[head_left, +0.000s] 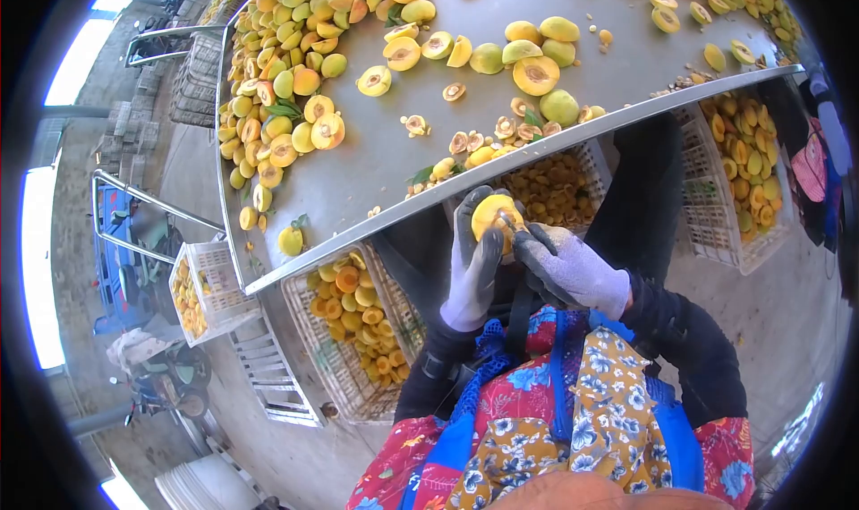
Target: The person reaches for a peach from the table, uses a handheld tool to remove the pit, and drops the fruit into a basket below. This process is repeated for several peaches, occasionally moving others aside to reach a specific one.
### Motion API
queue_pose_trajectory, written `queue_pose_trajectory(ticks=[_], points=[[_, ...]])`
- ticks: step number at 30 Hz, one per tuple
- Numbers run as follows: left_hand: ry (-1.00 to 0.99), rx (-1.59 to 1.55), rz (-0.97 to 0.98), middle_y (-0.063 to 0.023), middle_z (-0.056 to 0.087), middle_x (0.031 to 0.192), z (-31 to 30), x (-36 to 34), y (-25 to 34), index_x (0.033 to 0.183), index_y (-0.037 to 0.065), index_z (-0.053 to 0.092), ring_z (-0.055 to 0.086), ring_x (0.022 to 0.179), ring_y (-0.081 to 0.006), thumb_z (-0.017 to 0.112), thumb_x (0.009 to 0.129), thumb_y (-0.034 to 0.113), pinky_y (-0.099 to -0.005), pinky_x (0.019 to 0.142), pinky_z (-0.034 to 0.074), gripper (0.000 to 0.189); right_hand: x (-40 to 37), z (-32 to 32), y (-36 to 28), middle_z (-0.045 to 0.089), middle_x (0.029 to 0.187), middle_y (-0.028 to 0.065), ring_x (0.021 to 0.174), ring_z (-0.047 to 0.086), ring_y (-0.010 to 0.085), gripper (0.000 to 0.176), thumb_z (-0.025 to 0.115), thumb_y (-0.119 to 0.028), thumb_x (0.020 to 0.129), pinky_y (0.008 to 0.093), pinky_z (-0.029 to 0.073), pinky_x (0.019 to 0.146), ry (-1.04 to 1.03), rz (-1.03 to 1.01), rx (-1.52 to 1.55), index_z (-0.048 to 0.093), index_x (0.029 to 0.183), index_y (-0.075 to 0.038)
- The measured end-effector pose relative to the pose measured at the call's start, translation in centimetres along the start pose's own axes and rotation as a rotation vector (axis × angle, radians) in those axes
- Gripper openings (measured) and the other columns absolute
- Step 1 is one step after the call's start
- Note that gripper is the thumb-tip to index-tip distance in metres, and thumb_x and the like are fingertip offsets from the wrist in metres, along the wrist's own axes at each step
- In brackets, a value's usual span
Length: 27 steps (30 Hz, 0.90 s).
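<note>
My left hand point(474, 259), in a lilac and dark glove, holds a yellow halved fruit point(495, 215) just below the metal table's front edge. My right hand point(573, 267), gloved the same way, is closed at the fruit's right side. Something small and dark shows between its fingertips and the cut face, too small to make out. On the metal table point(403, 143) above lie whole and halved fruits, with a large pile point(286, 72) at the left. Pits and scraps point(506, 130) lie near the front edge.
Below the table stand white crates of halved fruit, one to the left point(295, 309), one behind my hands point(595, 165), one to the right point(752, 258). Another crate point(224, 309) stands further left, near a parked motorbike point(174, 380). A co-worker's sleeve point(832, 134) shows at the far right.
</note>
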<state>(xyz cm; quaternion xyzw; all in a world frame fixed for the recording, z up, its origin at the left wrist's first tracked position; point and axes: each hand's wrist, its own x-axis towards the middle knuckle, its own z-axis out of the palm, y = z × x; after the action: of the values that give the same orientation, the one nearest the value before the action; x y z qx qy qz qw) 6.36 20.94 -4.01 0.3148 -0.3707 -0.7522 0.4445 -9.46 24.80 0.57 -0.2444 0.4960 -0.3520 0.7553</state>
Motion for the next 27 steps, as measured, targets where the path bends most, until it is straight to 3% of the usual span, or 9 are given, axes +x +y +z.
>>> queue_pose_trajectory(ticks=[3,4,7,10,13,16,19,22,27], points=[[0.165,0.364,0.064,-0.0126,0.054,0.130,0.0,0.1,-1.0,0.135,0.002,0.045,0.055,0.116,-0.0183,0.049,0.105,0.029,-0.0318,0.099,0.046,0.040,0.6,-0.4,1.2,0.057,0.071,0.0088,0.058,0.057,0.0208,0.023,0.049,-0.025,0.103,0.0335,0.044,0.051,0.022,-0.288,-0.423,0.058,0.102,-0.004],[0.227,0.374,0.139,-0.0123,0.061,0.117,0.5,0.3,-1.6,0.129,0.000,0.050,0.058,0.105,-0.0172,0.045,0.106,0.032,-0.0304,0.093,0.048,0.039,0.7,-0.6,1.5,0.059,0.076,0.0134,0.064,0.059,0.0263,0.022,0.049,-0.021,0.102,0.0372,0.046,0.056,0.014,-0.386,-0.567,0.059,0.103,-0.002],[0.267,0.537,0.200,-0.0115,0.064,0.108,0.9,0.4,-1.5,0.123,-0.001,0.055,0.061,0.098,-0.0171,0.045,0.107,0.032,-0.0315,0.087,0.050,0.038,1.4,-1.8,1.9,0.061,0.089,0.0238,0.079,0.063,0.0390,0.018,0.050,-0.011,0.098,0.0456,0.050,0.067,-0.004,-0.661,-0.881,0.060,0.106,0.002],[0.167,0.532,0.034,-0.0128,0.067,0.099,-0.2,0.6,-1.2,0.117,-0.001,0.058,0.064,0.090,-0.0190,0.045,0.106,0.031,-0.0334,0.081,0.051,0.037,1.4,-3.2,2.0,0.061,0.089,0.0245,0.080,0.063,0.0399,0.019,0.049,-0.012,0.098,0.0449,0.050,0.068,-0.089,-0.823,-1.324,0.060,0.105,0.002],[0.108,0.666,-0.008,-0.0159,0.068,0.096,-0.8,0.9,-1.0,0.114,-0.002,0.058,0.066,0.085,-0.0235,0.045,0.106,0.030,-0.0361,0.075,0.052,0.035,1.4,-3.0,1.7,0.061,0.078,0.0171,0.069,0.063,0.0315,0.024,0.050,-0.021,0.101,0.0404,0.051,0.061,-0.079,-0.712,-1.030,0.059,0.101,0.002],[0.065,0.910,0.025,-0.0187,0.069,0.094,0.2,1.0,0.4,0.116,-0.001,0.058,0.069,0.084,-0.0279,0.045,0.106,0.028,-0.0374,0.074,0.053,0.034,-0.1,-2.2,-2.0,0.056,0.067,0.0050,0.055,0.056,0.0167,0.034,0.052,-0.036,0.103,0.0307,0.046,0.049,-0.099,0.235,-0.296,0.059,0.093,-0.004],[0.151,0.916,0.228,-0.0207,0.069,0.098,1.3,0.9,0.0,0.117,-0.001,0.058,0.070,0.086,-0.0303,0.044,0.106,0.028,-0.0380,0.075,0.054,0.034,-0.2,-2.5,-1.5,0.047,0.061,-0.0034,0.045,0.041,0.0042,0.036,0.053,-0.044,0.101,0.0208,0.031,0.039,-0.214,0.224,0.053,0.055,0.087,-0.010],[0.165,0.966,0.405,-0.0208,0.069,0.100,0.6,1.1,-1.6,0.120,-0.003,0.056,0.070,0.087,-0.0297,0.044,0.105,0.029,-0.0365,0.077,0.054,0.037,-0.3,-2.9,-1.3,0.045,0.061,-0.0040,0.046,0.040,0.0050,0.034,0.055,-0.043,0.101,0.0202,0.031,0.040,-0.270,0.233,0.221,0.056,0.086,-0.012],[0.010,0.683,0.334,-0.0158,0.069,0.100,-0.7,1.5,-1.8,0.125,-0.003,0.054,0.068,0.087,-0.0217,0.044,0.105,0.035,-0.0323,0.078,0.053,0.045,-0.2,-2.7,-1.0,0.041,0.059,-0.0051,0.043,0.036,0.0038,0.034,0.054,-0.042,0.102,0.0192,0.028,0.039,-0.286,0.304,0.421,0.055,0.090,-0.010]])
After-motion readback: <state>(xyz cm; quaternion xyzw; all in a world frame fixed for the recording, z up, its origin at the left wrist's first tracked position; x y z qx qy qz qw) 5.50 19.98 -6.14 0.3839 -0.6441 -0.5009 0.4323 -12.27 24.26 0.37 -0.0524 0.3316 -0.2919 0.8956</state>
